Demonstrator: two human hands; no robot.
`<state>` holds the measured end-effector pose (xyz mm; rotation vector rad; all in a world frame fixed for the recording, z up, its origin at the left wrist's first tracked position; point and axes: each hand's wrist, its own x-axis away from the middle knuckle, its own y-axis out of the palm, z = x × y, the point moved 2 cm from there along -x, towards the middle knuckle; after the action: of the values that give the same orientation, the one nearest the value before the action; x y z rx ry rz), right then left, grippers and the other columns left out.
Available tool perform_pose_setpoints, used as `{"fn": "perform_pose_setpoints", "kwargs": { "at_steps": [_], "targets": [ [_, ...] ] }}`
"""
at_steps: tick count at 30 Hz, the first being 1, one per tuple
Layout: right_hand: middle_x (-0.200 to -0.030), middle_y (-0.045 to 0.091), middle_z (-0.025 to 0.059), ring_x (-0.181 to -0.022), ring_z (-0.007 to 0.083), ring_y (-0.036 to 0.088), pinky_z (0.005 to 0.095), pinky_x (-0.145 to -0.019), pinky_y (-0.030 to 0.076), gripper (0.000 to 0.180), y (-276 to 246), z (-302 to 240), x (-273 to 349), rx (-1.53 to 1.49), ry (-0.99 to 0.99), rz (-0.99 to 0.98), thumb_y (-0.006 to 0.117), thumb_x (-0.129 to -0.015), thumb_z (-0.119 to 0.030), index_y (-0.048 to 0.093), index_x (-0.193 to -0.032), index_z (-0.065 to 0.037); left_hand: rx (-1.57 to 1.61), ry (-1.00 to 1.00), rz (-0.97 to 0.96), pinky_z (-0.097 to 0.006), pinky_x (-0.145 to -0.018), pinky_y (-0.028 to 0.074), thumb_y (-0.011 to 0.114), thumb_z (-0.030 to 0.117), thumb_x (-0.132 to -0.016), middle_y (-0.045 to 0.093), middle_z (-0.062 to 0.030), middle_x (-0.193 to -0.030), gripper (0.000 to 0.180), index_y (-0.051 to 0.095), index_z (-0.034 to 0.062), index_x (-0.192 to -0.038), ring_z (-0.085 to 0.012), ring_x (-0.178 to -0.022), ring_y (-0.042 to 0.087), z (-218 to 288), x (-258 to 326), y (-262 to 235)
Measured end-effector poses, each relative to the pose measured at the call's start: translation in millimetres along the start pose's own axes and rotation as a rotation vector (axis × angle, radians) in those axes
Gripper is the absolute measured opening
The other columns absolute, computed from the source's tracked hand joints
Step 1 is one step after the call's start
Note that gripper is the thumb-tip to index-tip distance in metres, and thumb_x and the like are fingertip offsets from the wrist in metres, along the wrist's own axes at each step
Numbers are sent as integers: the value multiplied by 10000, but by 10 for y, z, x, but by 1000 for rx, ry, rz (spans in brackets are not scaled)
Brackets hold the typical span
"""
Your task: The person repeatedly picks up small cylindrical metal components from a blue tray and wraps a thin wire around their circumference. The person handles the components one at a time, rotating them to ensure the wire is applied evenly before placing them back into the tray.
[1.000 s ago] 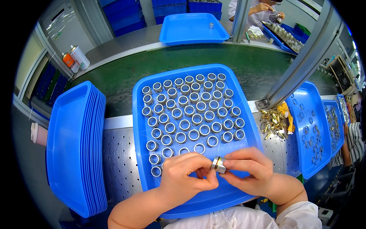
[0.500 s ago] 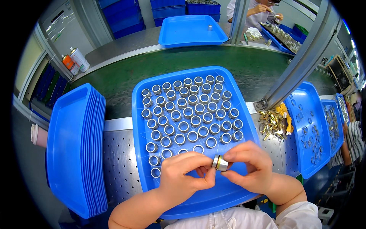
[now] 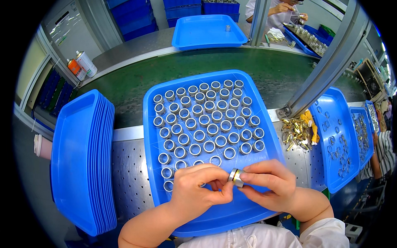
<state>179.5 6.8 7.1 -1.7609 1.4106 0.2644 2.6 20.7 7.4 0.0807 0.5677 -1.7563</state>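
Small metal ring with a brass band [image 3: 235,177] was pinched between both hands, just above the near end of the blue tray [image 3: 264,124]. Left hand [image 3: 198,192] and right hand [image 3: 269,184]: each grip clamped on the ring, fingertips meeting. Rows of silver rings [image 3: 206,120] stood upright in the tray beyond. Stack of empty blue trays [image 3: 80,161] lay at the left on the perforated table [image 3: 128,173]; loose brass parts [image 3: 295,132] at the right. Risk, judged: the ring could slip from the pinch and knock over nearby rows.
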Motion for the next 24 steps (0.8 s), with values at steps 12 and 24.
{"fn": "perform_pose_setpoints", "kwargs": {
  "at_steps": [12, 24],
  "targets": [
    [-950, 607, 97, -780, 176, 625, 264, -635, 541, 376, 17, 33, -2, -302, 244, 45, 761, -631, 46, 638, -978, -28, -189, 194, 73, -209, -479, 461, 697, -5, -562, 609, -51, -604, 147, 624, 29, -685, -125, -505, 588, 47, 17, 14],
    [-930, 608, 94, -778, 215, 621, 277, -641, 524, 345, 2, 41, -14, -44, -24, 2, 762, -628, 21, 660, -953, -33, 6, 23, 11, -193, -463, 470, 717, -12, -623, 612, -31, -629, 133, 631, 39, -711, -91, -511, 586, -15, -9, 15]
  ]
}}
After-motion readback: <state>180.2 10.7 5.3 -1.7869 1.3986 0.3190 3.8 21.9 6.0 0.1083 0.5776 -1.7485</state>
